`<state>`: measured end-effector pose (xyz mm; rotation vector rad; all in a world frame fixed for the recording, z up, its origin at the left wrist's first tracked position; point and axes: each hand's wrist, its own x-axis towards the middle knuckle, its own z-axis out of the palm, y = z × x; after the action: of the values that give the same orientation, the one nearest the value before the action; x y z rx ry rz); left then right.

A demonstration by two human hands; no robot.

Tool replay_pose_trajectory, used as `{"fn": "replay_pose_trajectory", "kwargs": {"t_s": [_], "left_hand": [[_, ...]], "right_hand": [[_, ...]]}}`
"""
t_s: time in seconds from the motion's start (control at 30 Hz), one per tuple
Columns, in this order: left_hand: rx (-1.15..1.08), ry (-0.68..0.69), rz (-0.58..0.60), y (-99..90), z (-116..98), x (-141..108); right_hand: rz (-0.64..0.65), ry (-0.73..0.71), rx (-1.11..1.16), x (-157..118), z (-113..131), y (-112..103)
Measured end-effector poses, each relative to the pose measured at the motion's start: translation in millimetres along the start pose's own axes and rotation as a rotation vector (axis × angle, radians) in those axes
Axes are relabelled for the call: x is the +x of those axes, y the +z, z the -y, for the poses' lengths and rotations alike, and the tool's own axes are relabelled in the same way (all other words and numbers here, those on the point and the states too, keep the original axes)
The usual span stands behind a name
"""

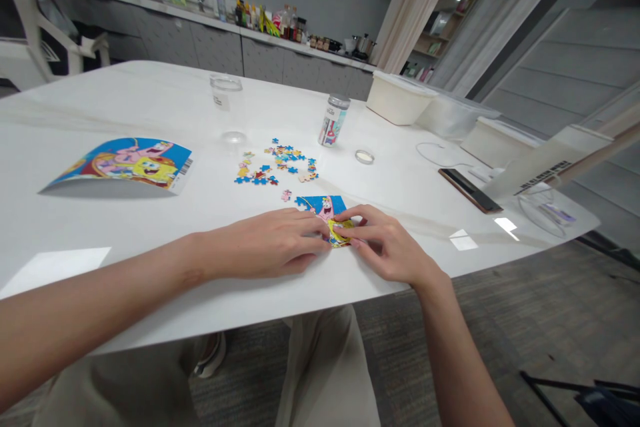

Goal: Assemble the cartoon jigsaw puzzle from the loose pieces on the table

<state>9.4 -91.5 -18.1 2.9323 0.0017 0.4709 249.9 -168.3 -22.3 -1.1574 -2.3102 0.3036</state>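
A partly joined jigsaw puzzle lies flat near the front edge of the table, with a pink starfish and a yellow sponge figure on blue. From its left side my left hand reaches over, palm down, fingers stretched out and tips touching its left edge. My right hand rests its spread fingertips on the yellow part and the right edge. Part of the picture is hidden under the fingers. Beyond the left hand lies a loose pink piece, and farther back are several scattered jigsaw pieces.
To the left lies a curled reference picture. Behind the pieces stand a clear jar and a labelled canister, with a round lid nearby. At the right are white bins, a dark-edged tray and a cable.
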Motion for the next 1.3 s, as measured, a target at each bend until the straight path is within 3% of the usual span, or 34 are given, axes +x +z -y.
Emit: {"fn": "replay_pose_trajectory", "kwargs": {"t_s": [0.43, 0.67, 0.8, 0.93, 1.03, 1.13, 1.2, 1.3], "left_hand": [[0.109, 0.001, -0.011, 0.4, 2, -2], [0.34, -0.245, -0.104, -2.5, 35, -7], [0.388, -0.301, -0.109, -7.9, 55, -12], [0.351, -0.336, -0.077, -11.8, 66, -17], [0.285, -0.329, -0.066, -11.2, 70, -20], [0.17, -0.364, -0.079, -10.1, 72, -23], [0.114, -0.392, -0.093, -9.8, 74, -24], [0.093, -0.418, -0.109, -9.0, 77, -25]], "right_hand": [[0.014, -0.015, -0.025, 0, 2, -2], [0.003, 0.001, -0.011, -1, 0, -1], [-0.116, 0.006, -0.043, 1, 0, -2], [-0.231, 0.007, -0.148, 34, -6, -13], [-0.158, -0.003, -0.235, 81, -24, -13], [-0.078, -0.015, -0.301, 123, -52, 2], [-0.06, 0.018, -0.28, 136, -68, 13], [-0.041, 0.025, -0.128, 133, -82, 18]]}}
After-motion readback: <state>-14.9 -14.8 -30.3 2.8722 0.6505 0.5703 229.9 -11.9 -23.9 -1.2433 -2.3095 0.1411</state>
